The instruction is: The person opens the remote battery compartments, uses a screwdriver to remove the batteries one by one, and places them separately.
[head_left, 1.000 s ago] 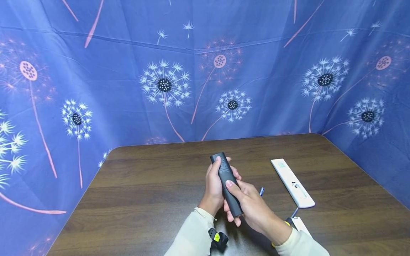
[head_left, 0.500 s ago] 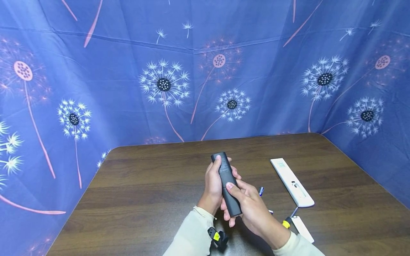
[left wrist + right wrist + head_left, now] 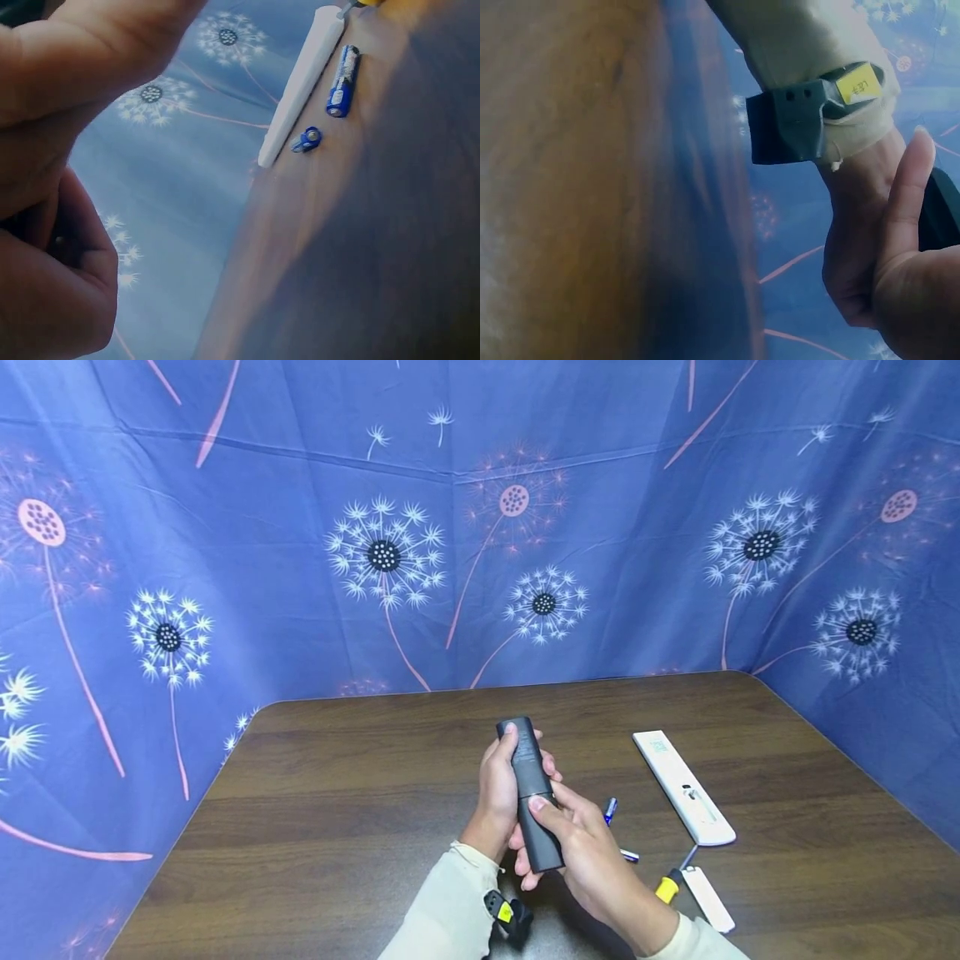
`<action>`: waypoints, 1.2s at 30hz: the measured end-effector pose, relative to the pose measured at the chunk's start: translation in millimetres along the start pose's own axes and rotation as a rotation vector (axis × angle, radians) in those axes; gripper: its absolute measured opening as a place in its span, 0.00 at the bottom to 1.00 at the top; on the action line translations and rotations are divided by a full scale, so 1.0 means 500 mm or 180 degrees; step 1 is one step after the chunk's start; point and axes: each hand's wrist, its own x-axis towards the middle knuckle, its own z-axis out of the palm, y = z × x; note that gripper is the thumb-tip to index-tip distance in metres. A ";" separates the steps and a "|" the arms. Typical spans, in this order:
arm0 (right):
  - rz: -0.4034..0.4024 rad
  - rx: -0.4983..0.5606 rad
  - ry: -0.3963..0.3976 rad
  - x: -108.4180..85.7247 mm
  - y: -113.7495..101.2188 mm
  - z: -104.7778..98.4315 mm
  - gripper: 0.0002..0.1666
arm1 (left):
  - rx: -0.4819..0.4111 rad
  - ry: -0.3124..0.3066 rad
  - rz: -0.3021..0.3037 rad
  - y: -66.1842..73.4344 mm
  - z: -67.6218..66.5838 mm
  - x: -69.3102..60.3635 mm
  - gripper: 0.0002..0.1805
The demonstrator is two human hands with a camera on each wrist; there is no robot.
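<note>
A black remote (image 3: 534,777), with small print and a seam across its back, is held above the table by both hands. The left hand (image 3: 498,785) grips its upper part, thumb along the near face and fingers curled round the far side. Lower down, the right hand (image 3: 592,852) grips it with the thumb pressed on the panel just below the seam. A thin bright line shows at the seam near that thumb. In the right wrist view the remote (image 3: 939,214) is partly hidden behind the right hand (image 3: 922,292).
On the wooden table (image 3: 337,793) to the right lie a white remote body (image 3: 682,789), a white cover (image 3: 708,897) and a yellow-handled screwdriver (image 3: 667,887). Two blue batteries, one upper (image 3: 611,811) and one lower (image 3: 629,856), lie beside the right hand. A patterned blue cloth (image 3: 630,527) hangs behind.
The remote has turned slightly more upright, and the seam by the right thumb shows more distinctly. The right hand has shifted a little left, uncovering the lower battery and more of the screwdriver handle.
</note>
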 end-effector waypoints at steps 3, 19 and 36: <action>-0.0004 0.0007 -0.0043 -0.001 -0.001 0.000 0.26 | 0.0057 -0.0047 0.0049 0.003 0.001 0.002 0.24; 0.0276 -0.0186 0.0115 -0.002 -0.005 -0.005 0.27 | -0.0036 0.0175 -0.0016 0.005 0.009 -0.003 0.23; 0.0117 -0.1859 0.0635 -0.023 -0.003 0.007 0.39 | 0.0108 0.0574 0.0175 0.003 0.003 0.003 0.20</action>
